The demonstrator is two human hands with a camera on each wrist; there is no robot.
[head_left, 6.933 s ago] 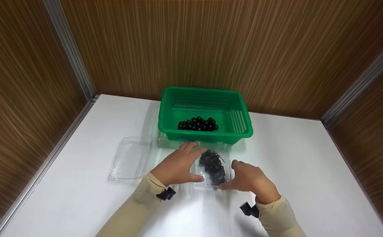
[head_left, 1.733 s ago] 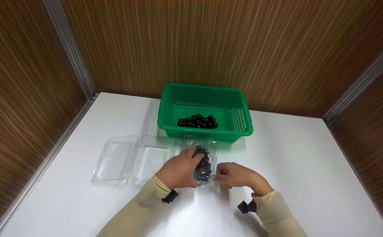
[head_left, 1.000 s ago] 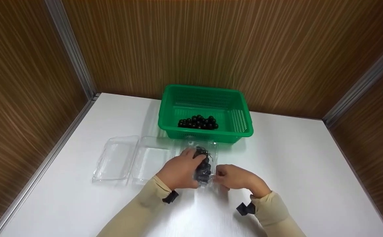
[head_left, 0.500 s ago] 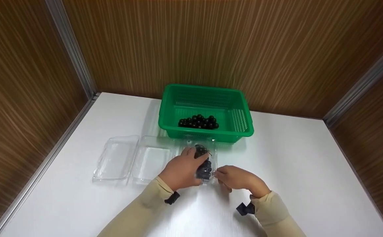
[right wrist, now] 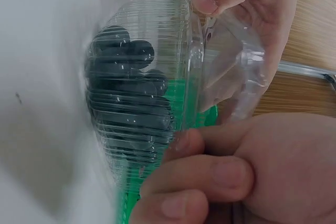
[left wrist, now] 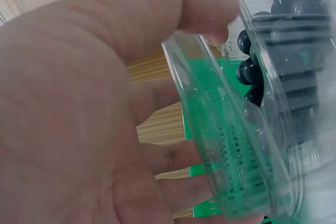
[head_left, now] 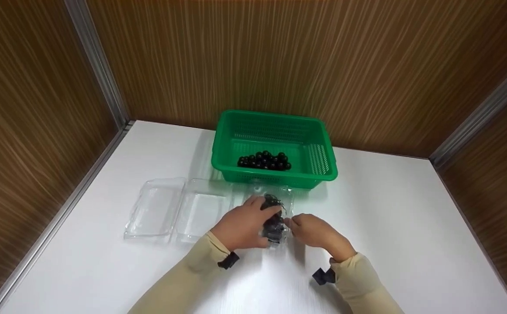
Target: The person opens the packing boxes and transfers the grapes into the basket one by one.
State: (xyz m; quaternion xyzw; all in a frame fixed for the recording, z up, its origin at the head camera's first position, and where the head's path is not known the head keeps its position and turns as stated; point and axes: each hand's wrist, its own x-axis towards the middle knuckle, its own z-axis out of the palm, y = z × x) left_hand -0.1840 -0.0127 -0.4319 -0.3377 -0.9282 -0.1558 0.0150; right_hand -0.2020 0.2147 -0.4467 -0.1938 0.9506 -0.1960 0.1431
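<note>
A clear plastic clamshell box (head_left: 289,198) stands on the white table just in front of the green basket, with a bunch of dark grapes (head_left: 273,233) inside. My left hand (head_left: 241,224) grips it from the left, thumb at the near edge and fingers spread toward the far side. In the left wrist view the thumb (left wrist: 205,6) lies over the plastic rim. My right hand (head_left: 314,229) pinches the box's right edge, the other fingers curled in. Ridged plastic covers the grapes in the right wrist view. The left fingertips are partly hidden in the head view.
A green basket (head_left: 275,173) holding more dark grapes (head_left: 264,161) stands behind the box. Left of my hands lies an empty clear clamshell (head_left: 157,209), spread flat in two halves. Wood-grain walls (head_left: 253,56) enclose the table (head_left: 410,226) at the back and sides.
Since the earliest frame, the grape box and empty clamshell have shifted left, and both hands have closed onto the grape box. Lately my right fingers have moved slightly farther up its right edge.
</note>
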